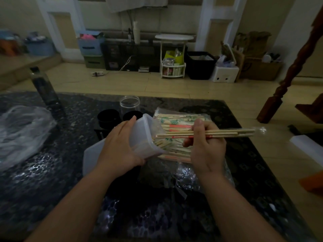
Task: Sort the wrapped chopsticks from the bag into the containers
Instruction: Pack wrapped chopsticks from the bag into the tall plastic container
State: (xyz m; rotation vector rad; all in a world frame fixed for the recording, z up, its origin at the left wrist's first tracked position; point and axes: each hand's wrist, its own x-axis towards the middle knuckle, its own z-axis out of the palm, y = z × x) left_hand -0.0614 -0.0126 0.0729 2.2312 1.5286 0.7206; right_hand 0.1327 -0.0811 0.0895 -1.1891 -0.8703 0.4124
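My left hand [120,145] grips a translucent white plastic container [148,135], tilted with its mouth toward the right. My right hand [206,144] pinches a small bunch of wrapped chopsticks [232,133] lying level, their left tips at the container's mouth. Under both hands lies a clear bag of wrapped chopsticks [176,123], some with green print, some with red bands. Behind the container stand a clear jar [129,103] and two black cups [108,117] [131,114].
A flat white lid [92,154] lies on the dark patterned table [52,180] under my left wrist. A crumpled clear plastic bag [21,131] sits at the left. A dark bottle [43,88] stands at the back left. A wooden post [286,75] rises at the right.
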